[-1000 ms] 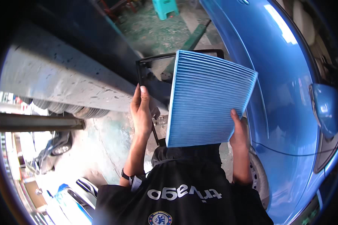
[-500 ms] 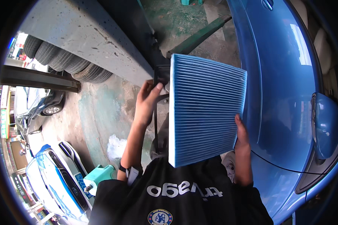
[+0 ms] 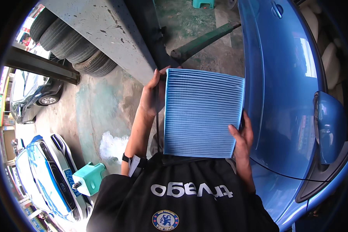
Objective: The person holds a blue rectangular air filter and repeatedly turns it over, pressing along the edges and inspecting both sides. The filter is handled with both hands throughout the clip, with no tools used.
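A square pleated air filter, light blue, is held in front of my chest with its ribbed face toward me. My right hand grips its lower right edge, thumb on the front face and fingers at the side. At the filter's upper left is my left hand, curled round the edge of a thin black frame. Most of this frame lies hidden behind the filter, as do some left fingers, whose tips come close to the filter's upper left corner.
A blue car with its mirror stands close on my right. Ahead left rises a grey lift post with a green lift arm. Stacked tyres, a teal container and parked cars are to the left.
The filter has moved down and left, and its face has turned more squarely to me. My right thumb has shifted onto the front face. My left hand has come nearer the filter's corner.
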Available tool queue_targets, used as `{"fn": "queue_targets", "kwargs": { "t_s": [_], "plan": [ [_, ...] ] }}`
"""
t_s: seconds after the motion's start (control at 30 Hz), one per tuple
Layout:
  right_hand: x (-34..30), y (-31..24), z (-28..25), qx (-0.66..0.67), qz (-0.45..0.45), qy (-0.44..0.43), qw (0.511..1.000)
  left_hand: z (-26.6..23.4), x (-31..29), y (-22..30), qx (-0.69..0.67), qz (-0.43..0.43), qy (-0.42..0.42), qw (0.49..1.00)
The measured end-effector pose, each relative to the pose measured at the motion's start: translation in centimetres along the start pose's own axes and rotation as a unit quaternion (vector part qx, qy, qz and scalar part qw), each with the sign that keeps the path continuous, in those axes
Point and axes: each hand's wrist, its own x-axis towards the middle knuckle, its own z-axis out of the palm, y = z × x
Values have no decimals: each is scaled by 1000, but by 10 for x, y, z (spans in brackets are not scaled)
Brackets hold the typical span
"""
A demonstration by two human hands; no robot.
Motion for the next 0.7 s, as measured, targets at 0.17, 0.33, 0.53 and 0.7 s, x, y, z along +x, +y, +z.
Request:
{"fn": "queue_targets", "kwargs": {
  "t_s": [0.17, 0.33, 0.53, 0.7],
  "plan": [
    [9, -1, -3, -124, -51, 35, 990, -17, 0, -9, -20, -46, 65, 997],
    [16, -1, -2, -208, -26, 14, 978, -20, -1, -16, -20, -61, 53, 997],
    [19, -23, -18, -4, 125, -23, 992, -27, -6, -21, 11, -54, 41, 998],
    [3, -45, -31, -18, 249, -1, 968, -30, -3, -25, -38, -48, 51, 997]
  ]
}}
